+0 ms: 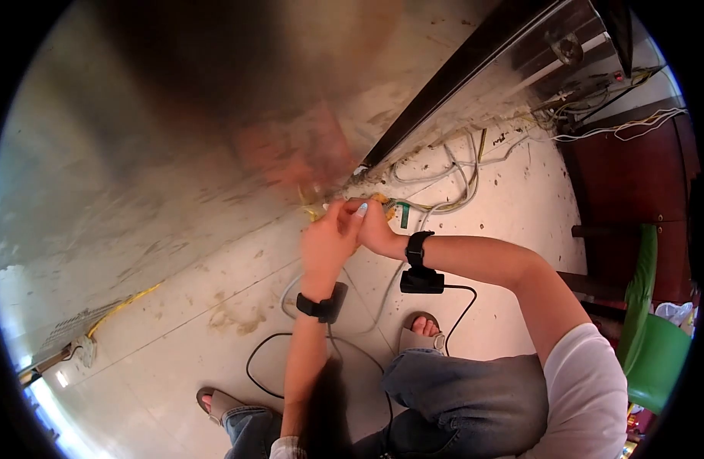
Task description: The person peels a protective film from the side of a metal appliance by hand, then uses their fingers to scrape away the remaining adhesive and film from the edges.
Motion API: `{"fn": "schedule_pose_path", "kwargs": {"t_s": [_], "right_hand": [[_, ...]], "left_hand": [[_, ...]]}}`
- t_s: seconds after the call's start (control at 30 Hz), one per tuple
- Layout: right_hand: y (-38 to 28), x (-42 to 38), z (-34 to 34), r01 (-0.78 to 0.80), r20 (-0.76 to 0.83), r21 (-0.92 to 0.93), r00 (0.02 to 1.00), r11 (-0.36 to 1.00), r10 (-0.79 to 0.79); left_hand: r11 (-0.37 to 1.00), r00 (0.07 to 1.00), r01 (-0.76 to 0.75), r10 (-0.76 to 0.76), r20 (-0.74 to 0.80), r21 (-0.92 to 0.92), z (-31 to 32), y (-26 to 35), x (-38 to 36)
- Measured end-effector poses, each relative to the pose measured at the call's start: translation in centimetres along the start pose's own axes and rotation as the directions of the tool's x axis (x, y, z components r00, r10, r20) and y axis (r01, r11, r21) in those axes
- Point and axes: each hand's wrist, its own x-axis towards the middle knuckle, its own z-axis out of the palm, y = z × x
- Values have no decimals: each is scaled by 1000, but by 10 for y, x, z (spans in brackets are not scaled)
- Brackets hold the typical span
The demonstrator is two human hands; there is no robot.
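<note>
Both hands are brought together low at the metal panel [176, 153] base, where the floor [183, 336] meets it. Left hand [329, 241] is pinched shut on the yellow wires [315, 213], prob. to steady them; right hand [376, 229] is curled over the same bundle, exact grip can't be told. Grey cables [451, 191] are strewn just beside.

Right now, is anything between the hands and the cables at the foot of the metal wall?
Nothing visible. The left hand and right hand already meet at the yellow-and-grey cables by the metal wall; the fingers hide the exact grip.
</note>
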Motion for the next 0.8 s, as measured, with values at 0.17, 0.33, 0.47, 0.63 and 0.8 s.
{"fn": "schedule_pose_path", "kwargs": {"t_s": [0.17, 0.33, 0.47, 0.63, 0.8], "right_hand": [[6, -8, -14, -38, 83, -212, 995, 977, 57], [-17, -18, -29, -130, 106, -226, 982, 965, 157], [-12, -13, -29, -157, 121, -214, 975, 964, 186], [-15, 10, -17, -323, 137, -148, 929, 935, 342], [-14, 33, -12, -492, 50, -114, 865, 863, 500]], "left_hand": [[996, 995, 56, -61, 82, 64, -3, -6, -4], [989, 986, 137, -130, 103, -57, -4, -14, -17], [977, 991, 122, -110, 80, -174, -2, -20, -29], [961, 987, 153, -158, -6, -231, -3, -30, -43], [926, 969, 233, -246, -6, -298, -10, -33, -48]]}}
